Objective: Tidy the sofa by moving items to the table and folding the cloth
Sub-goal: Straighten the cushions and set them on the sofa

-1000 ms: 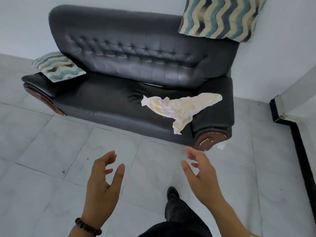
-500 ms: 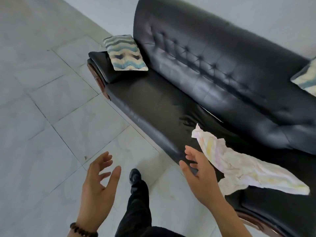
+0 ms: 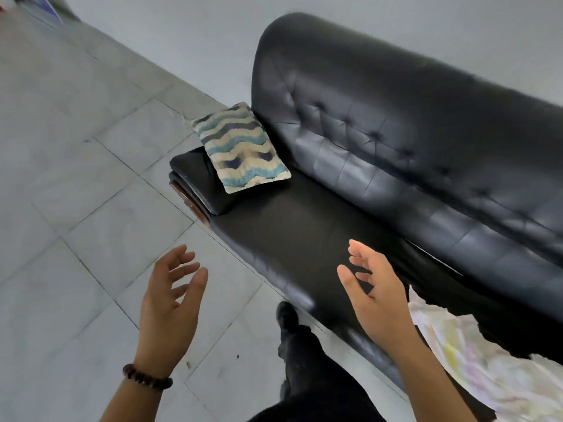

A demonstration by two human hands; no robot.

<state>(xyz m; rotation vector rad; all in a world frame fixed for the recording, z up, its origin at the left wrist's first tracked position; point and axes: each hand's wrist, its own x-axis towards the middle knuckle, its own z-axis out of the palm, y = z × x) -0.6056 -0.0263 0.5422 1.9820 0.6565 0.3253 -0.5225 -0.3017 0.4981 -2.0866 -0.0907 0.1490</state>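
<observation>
A black leather sofa [image 3: 380, 166] runs diagonally across the view. A wavy blue-and-cream cushion [image 3: 240, 147] lies on its far left armrest. A pale, crumpled cloth [image 3: 475, 357] with faint yellow and pink stripes lies on the seat at the lower right, partly cut off by the frame edge. My right hand [image 3: 374, 296] hovers above the seat's front edge, fingers spread and empty, just left of the cloth. My left hand [image 3: 170, 303], with a bead bracelet on the wrist, is held over the floor, fingers relaxed and holding nothing.
Grey floor tiles [image 3: 76, 208] fill the left half of the view. My dark trouser leg and shoe [image 3: 289, 324] stand close to the sofa's front. A pale wall [image 3: 182, 41] rises behind the sofa. No table is in view.
The view has swung left and closer to the sofa. The cushion now sits near the centre, and the cloth has slid to the lower right corner. Both hands stay empty and spread.
</observation>
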